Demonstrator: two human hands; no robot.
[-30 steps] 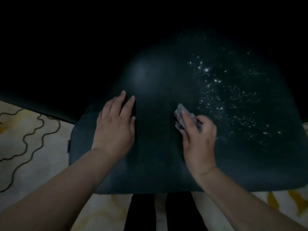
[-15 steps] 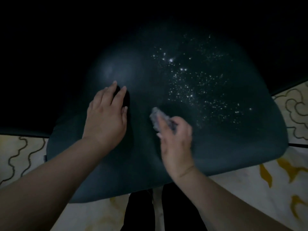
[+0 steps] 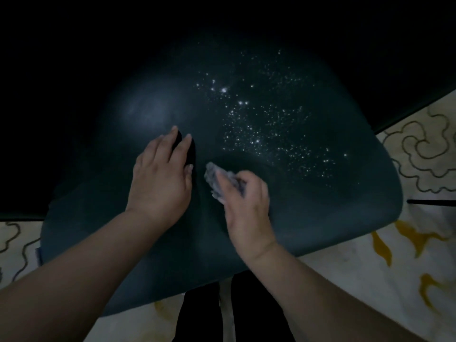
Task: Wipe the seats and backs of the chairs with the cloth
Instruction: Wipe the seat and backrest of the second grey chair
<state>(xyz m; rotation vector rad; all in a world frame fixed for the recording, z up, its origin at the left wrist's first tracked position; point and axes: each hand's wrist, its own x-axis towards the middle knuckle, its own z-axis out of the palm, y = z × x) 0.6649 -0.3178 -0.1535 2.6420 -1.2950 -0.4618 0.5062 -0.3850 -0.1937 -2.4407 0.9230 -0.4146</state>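
Bracing first: the left hand [image 3: 160, 178] lies flat on the dark chair seat [image 3: 333, 206], fingers straight and together, palm down, holding nothing. That is the anchor, and it should bear down firmly so the seat does not swivel or slide under the strokes.

Just to its right, almost touching the thumb side, the right hand [image 3: 246, 201] has its fingers curled round a bunched grey cloth [image 3: 219, 178], a wad of which pokes out beyond the fingertips onto the seat. The hand is slightly blurred, so it looks to be mid-stroke.

Further right of the cloth and beyond it, a scatter of bright specks [image 3: 271, 134] glints across the seat; whether they are droplets or crumbs I cannot tell. That patch reads as the unwiped part. The good move, I would say, is to sweep the cloth out to the right through those specks in long overlapping passes, pressing evenly, and to open the wad out flatter so more fabric meets the surface.

Far right, past the seat's edge, a pale patterned rug [image 3: 419, 169] covers the floor; better to gather the specks into the cloth than flick them onto it. The chair back is lost in darkness beyond both hands.
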